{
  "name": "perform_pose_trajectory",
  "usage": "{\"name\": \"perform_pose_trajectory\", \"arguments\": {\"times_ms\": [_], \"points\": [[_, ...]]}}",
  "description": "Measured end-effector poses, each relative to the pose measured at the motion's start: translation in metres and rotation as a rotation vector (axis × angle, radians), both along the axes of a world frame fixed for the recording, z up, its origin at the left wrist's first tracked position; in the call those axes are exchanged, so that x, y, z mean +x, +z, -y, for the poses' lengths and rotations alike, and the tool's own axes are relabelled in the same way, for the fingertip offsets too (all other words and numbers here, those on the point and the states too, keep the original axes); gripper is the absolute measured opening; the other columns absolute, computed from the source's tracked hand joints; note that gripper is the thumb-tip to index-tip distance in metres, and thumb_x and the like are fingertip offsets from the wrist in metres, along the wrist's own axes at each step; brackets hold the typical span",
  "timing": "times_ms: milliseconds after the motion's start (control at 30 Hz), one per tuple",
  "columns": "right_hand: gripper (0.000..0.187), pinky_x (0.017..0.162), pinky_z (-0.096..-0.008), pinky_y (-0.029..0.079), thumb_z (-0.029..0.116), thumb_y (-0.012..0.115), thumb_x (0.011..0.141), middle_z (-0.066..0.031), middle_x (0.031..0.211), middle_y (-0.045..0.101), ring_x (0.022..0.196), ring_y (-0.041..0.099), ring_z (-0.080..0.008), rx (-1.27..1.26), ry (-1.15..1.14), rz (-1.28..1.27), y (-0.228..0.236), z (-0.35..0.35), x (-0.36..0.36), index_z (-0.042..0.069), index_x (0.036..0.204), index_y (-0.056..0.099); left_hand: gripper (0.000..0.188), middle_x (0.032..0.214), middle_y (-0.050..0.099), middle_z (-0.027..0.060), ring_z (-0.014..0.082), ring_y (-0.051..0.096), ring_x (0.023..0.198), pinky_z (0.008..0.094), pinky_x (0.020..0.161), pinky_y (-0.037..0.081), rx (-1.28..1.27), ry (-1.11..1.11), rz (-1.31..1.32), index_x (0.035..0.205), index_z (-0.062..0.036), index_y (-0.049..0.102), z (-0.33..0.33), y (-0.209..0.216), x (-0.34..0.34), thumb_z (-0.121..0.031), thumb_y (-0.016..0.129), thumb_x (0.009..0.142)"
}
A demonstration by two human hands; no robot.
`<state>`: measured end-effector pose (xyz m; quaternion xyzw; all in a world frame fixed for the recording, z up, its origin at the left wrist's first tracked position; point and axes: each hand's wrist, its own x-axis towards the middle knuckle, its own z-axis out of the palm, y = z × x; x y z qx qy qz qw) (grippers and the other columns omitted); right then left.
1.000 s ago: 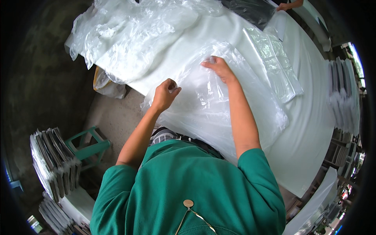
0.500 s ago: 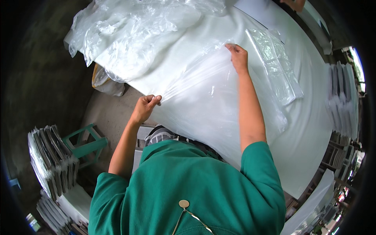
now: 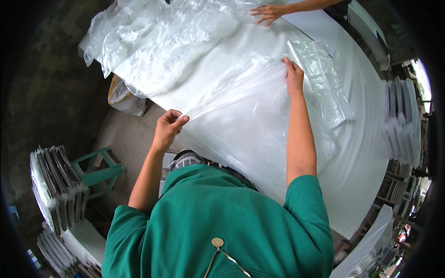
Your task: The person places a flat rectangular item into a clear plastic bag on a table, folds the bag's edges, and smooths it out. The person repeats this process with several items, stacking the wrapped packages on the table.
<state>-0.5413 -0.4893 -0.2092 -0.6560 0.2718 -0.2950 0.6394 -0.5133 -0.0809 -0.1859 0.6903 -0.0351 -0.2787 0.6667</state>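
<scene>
A thin clear plastic bag or sheet (image 3: 252,118) is stretched between my two hands above the white tabletop (image 3: 359,185). My left hand (image 3: 169,127) pinches one edge of it just off the table's near-left edge. Farther off and to the right, my right hand (image 3: 294,76) is closed on the upper corner. Gathered folds run between the two grips, and the rest of the plastic hangs toward my lap. Just right of my right hand lies a flat folded clear plastic pack (image 3: 327,85).
A heap of crumpled clear plastic (image 3: 162,41) covers the far left of the table. A co-worker's hand (image 3: 266,13) reaches in at the far side. Left stand a green stool (image 3: 99,169) and wrapped stacks (image 3: 58,187); more wrapped panels (image 3: 402,120) stand right.
My right hand has moved slightly right and nearer, pulling the plastic tauter. My left hand has shifted a little left. The co-worker's arm has reached over the table toward the plastic heap.
</scene>
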Motion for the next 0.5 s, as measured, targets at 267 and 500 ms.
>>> {"name": "perform_pose_trajectory", "arguments": {"times_ms": [267, 500], "points": [[0.028, 0.043, -0.0201, 0.025, 0.034, 0.065, 0.080, 0.0068, 0.051, 0.040, 0.045, 0.032, -0.0030, 0.014, 0.006, -0.051, 0.008, 0.006, -0.015, 0.006, 0.079, 0.068, 0.020, 0.060, 0.044, -0.0070, 0.0030, 0.037, 0.049, 0.0178, 0.046, 0.031, -0.104, 0.135, -0.098, 0.078, -0.0106, 0.051, 0.010, 0.006, -0.005, -0.021, 0.068, 0.080], [0.025, 0.043, -0.0223, 0.031, 0.030, 0.067, 0.078, 0.0037, 0.049, 0.045, 0.044, 0.039, -0.0048, -0.179, -0.010, -0.051, -0.002, 0.008, -0.004, 0.005, 0.079, 0.068, 0.025, 0.056, 0.047, 0.0004, 0.0087, 0.044, 0.050, 0.0229, 0.047, 0.037, 0.232, 0.102, 0.232, 0.074, -0.0055, 0.051, 0.004, -0.011, -0.014, -0.025, 0.065, 0.081]]}}
